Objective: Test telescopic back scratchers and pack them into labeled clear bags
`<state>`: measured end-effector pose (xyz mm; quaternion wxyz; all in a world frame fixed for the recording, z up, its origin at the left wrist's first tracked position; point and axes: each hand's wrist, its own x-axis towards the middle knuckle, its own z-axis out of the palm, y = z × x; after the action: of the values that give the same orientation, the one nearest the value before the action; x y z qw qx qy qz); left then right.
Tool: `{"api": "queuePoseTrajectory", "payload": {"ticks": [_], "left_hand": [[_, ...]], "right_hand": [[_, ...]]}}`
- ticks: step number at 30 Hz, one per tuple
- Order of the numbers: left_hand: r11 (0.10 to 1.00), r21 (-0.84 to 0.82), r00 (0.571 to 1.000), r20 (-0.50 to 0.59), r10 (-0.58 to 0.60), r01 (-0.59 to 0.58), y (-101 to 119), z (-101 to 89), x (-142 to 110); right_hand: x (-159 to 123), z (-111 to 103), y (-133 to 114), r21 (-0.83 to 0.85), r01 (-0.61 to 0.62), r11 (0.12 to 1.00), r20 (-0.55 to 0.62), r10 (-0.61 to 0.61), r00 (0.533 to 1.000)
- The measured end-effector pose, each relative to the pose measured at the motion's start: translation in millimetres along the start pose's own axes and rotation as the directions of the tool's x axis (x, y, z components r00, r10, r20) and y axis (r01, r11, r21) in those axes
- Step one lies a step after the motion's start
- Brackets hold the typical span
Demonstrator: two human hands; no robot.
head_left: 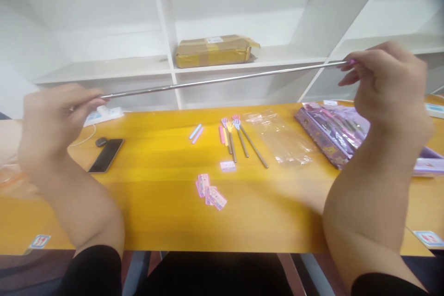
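I hold a long thin metal rod point(222, 78) stretched out level above a yellow table point(166, 222). My left hand point(55, 120) pinches its left end. My right hand point(388, 83) pinches the right end, where a small pink tip shows between the fingers. Below the rod, three short metal sticks with coloured claw-shaped heads point(239, 141) lie on the table. Beside them are pink and blue small sleeves point(196, 132) and several small pink labels point(211, 192).
An empty clear plastic bag point(284, 141) lies right of the sticks, and purple packets point(333, 134) are heaped at the far right. A black phone point(106, 155) and a white power strip point(104, 114) sit at the left. White shelves behind hold a brown parcel point(215, 51).
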<state>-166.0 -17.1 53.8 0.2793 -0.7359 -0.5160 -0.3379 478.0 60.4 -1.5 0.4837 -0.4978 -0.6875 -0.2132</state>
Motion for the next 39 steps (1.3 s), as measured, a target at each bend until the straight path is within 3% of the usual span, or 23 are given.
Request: {"api": "queuePoseTrajectory", "payload": {"ticks": [4,8,12,15,24,29,39], "left_hand": [[0.999,-0.003,0.996,-0.074,0.049,-0.050,17.8,-1.0,1.7],[0.973,-0.052,0.970,-0.112,0.216,-0.223,73.2,33.1,9.0],[0.968,0.019,0.967,-0.022,0.252,-0.252,149.4,66.1,4.6],[0.950,0.073,0.952,-0.001,0.306,-0.305,180.2,73.2,-2.2],[0.944,-0.063,0.943,0.067,0.327,-0.323,173.3,81.3,-4.3],[0.938,-0.095,0.935,0.095,0.341,-0.333,169.7,75.5,-3.6],[0.936,-0.119,0.932,0.113,0.344,-0.331,166.0,74.2,-3.3]], "right_hand": [[2.2,-10.3,-26.3,0.035,0.081,0.996,-0.016,-0.080,0.997],[-3.4,9.3,-90.8,0.052,0.275,0.960,0.000,-0.275,0.961],[-25.9,46.8,-164.4,0.051,0.417,0.908,0.233,-0.417,0.879],[-40.2,62.9,-191.4,0.116,0.451,0.885,0.328,-0.463,0.823],[-37.8,49.0,-184.3,0.220,0.426,0.877,0.410,-0.480,0.776],[-37.0,50.6,-186.4,0.258,0.458,0.851,0.403,-0.526,0.749],[-37.4,53.8,-185.5,0.253,0.431,0.866,0.427,-0.499,0.754]]}}
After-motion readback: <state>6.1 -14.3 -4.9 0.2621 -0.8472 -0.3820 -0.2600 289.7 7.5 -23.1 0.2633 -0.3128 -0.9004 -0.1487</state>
